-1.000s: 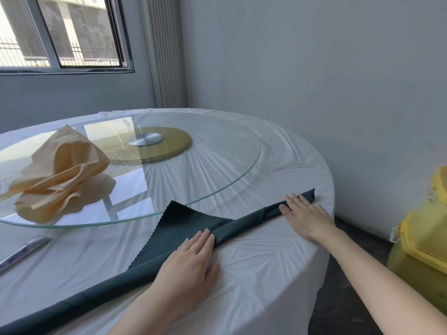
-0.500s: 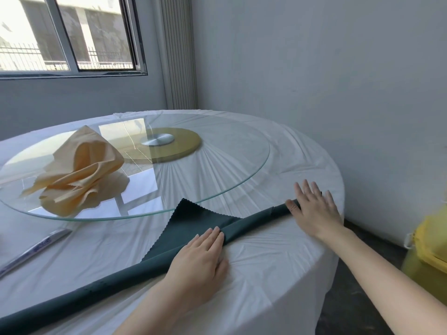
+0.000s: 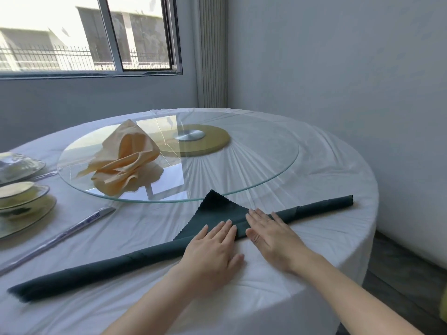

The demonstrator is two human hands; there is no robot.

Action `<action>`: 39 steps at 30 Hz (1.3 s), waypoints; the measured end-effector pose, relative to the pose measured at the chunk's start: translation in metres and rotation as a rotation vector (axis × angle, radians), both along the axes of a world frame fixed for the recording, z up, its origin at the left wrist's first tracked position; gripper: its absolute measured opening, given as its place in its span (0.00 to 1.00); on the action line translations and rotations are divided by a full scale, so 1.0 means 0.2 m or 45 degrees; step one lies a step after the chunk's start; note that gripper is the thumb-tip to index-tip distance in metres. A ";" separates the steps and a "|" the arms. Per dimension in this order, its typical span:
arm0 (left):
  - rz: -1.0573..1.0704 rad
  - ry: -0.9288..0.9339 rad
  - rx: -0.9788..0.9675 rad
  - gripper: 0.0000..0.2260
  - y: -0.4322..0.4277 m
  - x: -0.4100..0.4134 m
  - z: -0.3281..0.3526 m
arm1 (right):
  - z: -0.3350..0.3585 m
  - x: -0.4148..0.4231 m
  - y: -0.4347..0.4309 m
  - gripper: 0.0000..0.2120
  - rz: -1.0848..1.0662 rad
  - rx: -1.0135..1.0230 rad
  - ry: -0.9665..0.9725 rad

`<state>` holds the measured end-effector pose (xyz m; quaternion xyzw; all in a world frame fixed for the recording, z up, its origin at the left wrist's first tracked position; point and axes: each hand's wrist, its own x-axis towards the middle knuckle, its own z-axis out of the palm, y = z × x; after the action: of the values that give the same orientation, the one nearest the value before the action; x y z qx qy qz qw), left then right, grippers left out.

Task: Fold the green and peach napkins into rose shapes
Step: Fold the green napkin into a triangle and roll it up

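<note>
Pressing on the green napkin [image 3: 108, 265], I am laying left hand [image 3: 212, 249] and right hand [image 3: 273, 235] side by side, fingers straight, grasping nothing. It is lying rolled along the near edge of the table [image 3: 326, 170], triangle tip unrolled; coiling, I judge, is pending. Peach napkin [image 3: 123, 160] is sitting shaped on the turntable [image 3: 254, 146].

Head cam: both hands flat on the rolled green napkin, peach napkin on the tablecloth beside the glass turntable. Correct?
One error: the peach napkin sits on the glass turntable, not on the tablecloth beside it, as the head view shows. The rest holds: left hand and right hand lie flat on the rolled green napkin.
</note>
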<state>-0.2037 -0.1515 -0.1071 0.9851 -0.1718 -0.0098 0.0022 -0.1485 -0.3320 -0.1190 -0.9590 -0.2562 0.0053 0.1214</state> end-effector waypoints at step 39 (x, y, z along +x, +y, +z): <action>0.301 0.072 -0.229 0.47 0.74 -0.45 -0.05 | -0.03 -0.08 0.25 0.42 0.248 -0.028 -0.039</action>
<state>-0.2935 -0.0035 -0.1180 0.9936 -0.0548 -0.0218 0.0966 -0.1648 -0.2816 -0.1251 -0.9307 -0.3500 0.0051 0.1058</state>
